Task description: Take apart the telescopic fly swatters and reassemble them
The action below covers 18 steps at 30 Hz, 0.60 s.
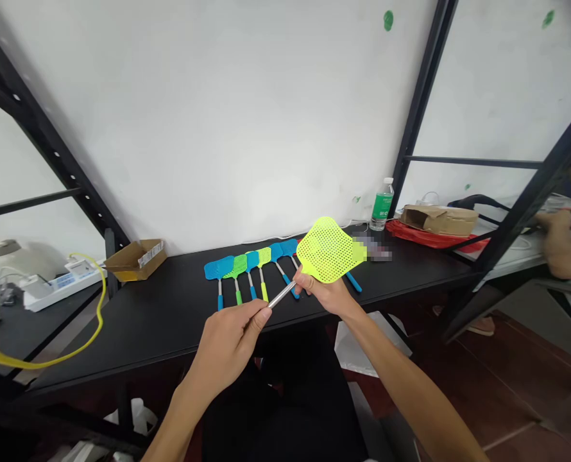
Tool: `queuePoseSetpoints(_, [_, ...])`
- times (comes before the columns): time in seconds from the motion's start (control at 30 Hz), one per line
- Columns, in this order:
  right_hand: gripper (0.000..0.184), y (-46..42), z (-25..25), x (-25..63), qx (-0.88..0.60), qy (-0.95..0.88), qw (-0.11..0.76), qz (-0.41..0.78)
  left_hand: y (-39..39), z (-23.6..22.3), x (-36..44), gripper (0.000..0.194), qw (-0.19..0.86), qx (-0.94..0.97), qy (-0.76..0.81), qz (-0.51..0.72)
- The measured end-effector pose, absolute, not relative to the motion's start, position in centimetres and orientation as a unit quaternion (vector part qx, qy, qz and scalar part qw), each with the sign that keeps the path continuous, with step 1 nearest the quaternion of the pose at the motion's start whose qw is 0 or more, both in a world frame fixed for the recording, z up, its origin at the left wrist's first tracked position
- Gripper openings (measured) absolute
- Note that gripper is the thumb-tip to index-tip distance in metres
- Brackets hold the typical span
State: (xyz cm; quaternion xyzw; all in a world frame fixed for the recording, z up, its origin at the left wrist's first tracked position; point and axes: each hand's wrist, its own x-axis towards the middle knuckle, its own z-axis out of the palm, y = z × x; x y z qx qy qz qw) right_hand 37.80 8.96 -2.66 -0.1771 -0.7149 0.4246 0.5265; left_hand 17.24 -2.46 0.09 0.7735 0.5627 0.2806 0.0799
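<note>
I hold a yellow-green fly swatter [330, 250] in the air above the black table [170, 308]. My left hand [230, 340] pinches the lower end of its metal rod. My right hand [324, 292] grips the rod just under the mesh head. Behind it, several blue and green fly swatters [247, 266] lie side by side in a row on the table.
A small cardboard box [136, 258] sits at the left, a water bottle [382, 205] and a flat carton on red bags [439, 221] at the right. A yellow cable [95, 308] loops off the left edge. Black rack posts frame the table. Another person's hand [562, 244] is far right.
</note>
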Motion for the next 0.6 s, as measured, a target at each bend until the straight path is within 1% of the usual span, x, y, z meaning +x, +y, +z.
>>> queuePoseSetpoints(0.07, [0.024, 9.0, -2.8, 37.9, -0.184, -0.718, 0.529, 0.414, -2.4, 0.3, 17.3, 0.044, 0.117, 0.774, 0.554, 0.283])
queuePoseSetpoints(0.13, [0.026, 9.1, -2.9, 37.9, -0.187, -0.717, 0.53, 0.413, -2.3, 0.4, 17.3, 0.044, 0.116, 0.775, 0.552, 0.286])
queuePoseSetpoints(0.23, [0.03, 9.6, -3.1, 37.8, -0.197, -0.712, 0.53, 0.416, -2.1, 0.0, 17.0, 0.037, 0.037, 0.77, 0.565, 0.295])
queuePoseSetpoints(0.3, [0.032, 10.2, -3.2, 38.0, -0.211, -0.688, 0.547, 0.428, -2.0, -0.4, 16.6, 0.03, -0.041, 0.761, 0.568, 0.31])
queuePoseSetpoints(0.4, [0.033, 11.1, -3.1, 38.5, -0.23, -0.636, 0.579, 0.456, -1.8, -1.0, 16.1, 0.027, -0.135, 0.75, 0.562, 0.323])
queuePoseSetpoints(0.5, [0.033, 11.8, -2.8, 39.6, -0.24, -0.615, 0.592, 0.462, -1.8, -1.0, 15.6, 0.029, -0.174, 0.744, 0.567, 0.307])
queuePoseSetpoints(0.6, [0.032, 12.3, -2.2, 41.0, -0.243, -0.589, 0.624, 0.453, -1.9, -0.5, 15.0, 0.031, -0.18, 0.742, 0.578, 0.286])
